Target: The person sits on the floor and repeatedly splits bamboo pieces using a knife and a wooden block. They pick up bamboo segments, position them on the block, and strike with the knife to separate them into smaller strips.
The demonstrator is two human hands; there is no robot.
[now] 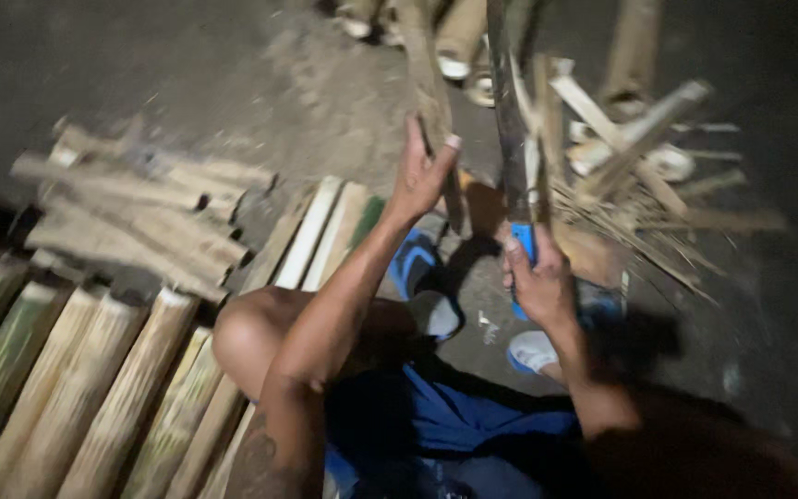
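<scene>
Your left hand point(420, 176) grips the bamboo piece point(429, 92) upright to steady it; your right hand point(538, 282) closes around the blue-handled blade point(510, 120), edge alongside.

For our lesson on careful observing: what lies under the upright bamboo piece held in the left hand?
Under the bamboo piece held by the left hand: dark ground and a blue sandal. Its lower end is blurred.

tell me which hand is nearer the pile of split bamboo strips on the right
Right. The right hand grips the blue-handled blade just left of the strip pile. The left hand holds an upright bamboo piece farther left.
</scene>
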